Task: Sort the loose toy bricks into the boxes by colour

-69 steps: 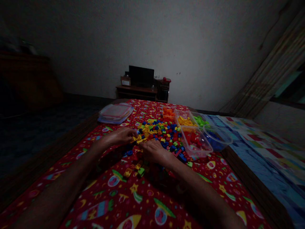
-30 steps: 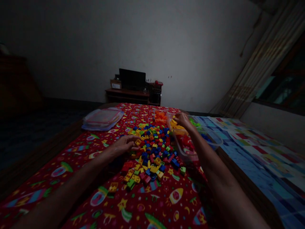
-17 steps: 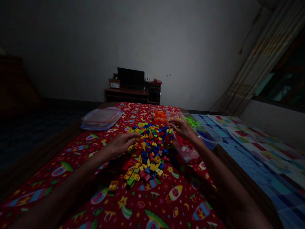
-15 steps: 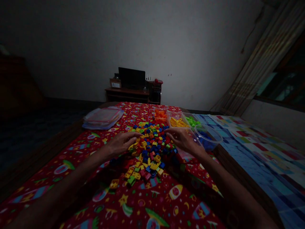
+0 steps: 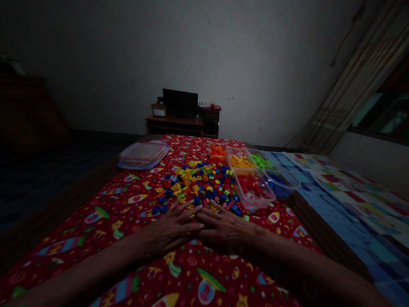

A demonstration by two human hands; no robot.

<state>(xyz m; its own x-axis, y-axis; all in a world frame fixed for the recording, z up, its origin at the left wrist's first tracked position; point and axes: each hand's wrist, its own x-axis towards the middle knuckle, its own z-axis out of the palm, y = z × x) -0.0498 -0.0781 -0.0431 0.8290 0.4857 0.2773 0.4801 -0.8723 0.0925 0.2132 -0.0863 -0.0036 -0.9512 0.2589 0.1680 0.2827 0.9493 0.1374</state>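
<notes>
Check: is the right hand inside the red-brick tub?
No, the right hand lies flat on the tablecloth beside the left hand, at the pile's near edge, short of the red-brick tub.

I can read no word or number anywhere. The red tablecloth (image 5: 134, 200) carries only drawings of rockets, stars and moons. The toy bricks (image 5: 204, 183) are too small and dim to show any mark, and so is the pale front of the small box (image 5: 159, 110) on the far cabinet (image 5: 174, 124).
</notes>
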